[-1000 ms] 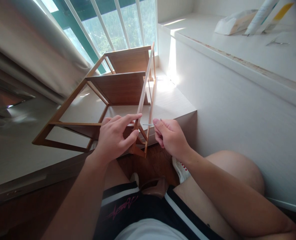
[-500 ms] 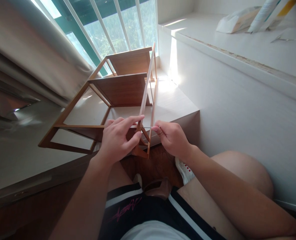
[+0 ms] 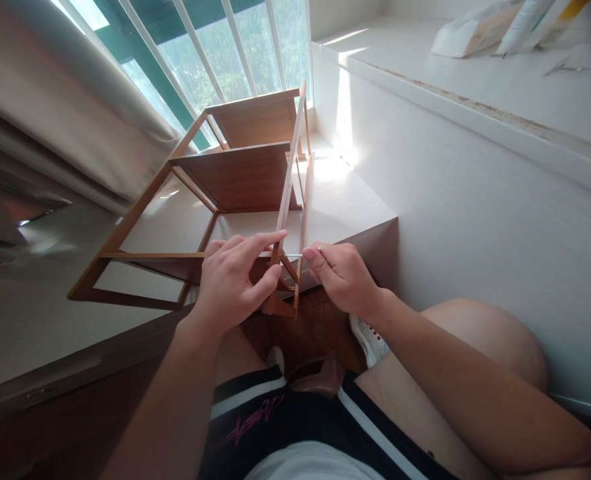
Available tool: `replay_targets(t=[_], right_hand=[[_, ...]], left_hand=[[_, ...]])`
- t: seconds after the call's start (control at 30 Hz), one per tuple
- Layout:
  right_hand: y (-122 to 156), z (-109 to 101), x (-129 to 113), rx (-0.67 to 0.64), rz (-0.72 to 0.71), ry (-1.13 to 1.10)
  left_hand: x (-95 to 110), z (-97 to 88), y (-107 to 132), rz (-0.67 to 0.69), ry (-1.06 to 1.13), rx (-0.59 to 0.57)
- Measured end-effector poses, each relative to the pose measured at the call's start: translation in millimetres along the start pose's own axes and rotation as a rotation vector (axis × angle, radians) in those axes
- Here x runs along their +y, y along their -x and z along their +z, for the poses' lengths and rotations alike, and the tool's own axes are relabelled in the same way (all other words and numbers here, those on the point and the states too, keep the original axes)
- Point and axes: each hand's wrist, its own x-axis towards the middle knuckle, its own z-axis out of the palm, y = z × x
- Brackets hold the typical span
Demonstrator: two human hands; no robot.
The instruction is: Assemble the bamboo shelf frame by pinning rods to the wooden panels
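A brown wooden shelf rack (image 3: 245,177) lies tilted in front of me, with slim posts and several panels. My left hand (image 3: 238,277) braces the rack around its near right post, index finger stretched along it and thumb below; its other fingers are partly hidden behind the wood. My right hand (image 3: 342,275) is closed, pinching a thin metal hex key (image 3: 294,255) between thumb and fingers. The key points left, its tip meeting the post between my left thumb and index finger. Most of its other end is hidden in my fist.
A pale ledge (image 3: 345,197) runs under the rack, beside a white wall panel (image 3: 465,200). On the upper counter (image 3: 400,53) lie a plastic packet (image 3: 470,33) and tubes (image 3: 525,27). A curtain (image 3: 75,100) hangs left of the barred window (image 3: 215,53). A brown stool-like object (image 3: 318,377) is between my legs.
The view has shifted slightly, so the rack sits a little further left. My right fingers have turned slightly on the hex key. My left hand keeps its place on the post.
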Motion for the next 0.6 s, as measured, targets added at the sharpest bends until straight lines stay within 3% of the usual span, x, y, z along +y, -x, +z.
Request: replay_targets(t=[0.3, 0.6], right_hand=[[5.0, 12.8, -10.2, 0.073, 0.258, -0.318], [3.3, 7.2, -12.9, 0.075, 0.252, -0.213]], left_hand=[[0.0, 0.6, -0.3, -0.006, -0.002, -0.010], [-0.7, 1.0, 0.0, -0.013, -0.015, -0.016]])
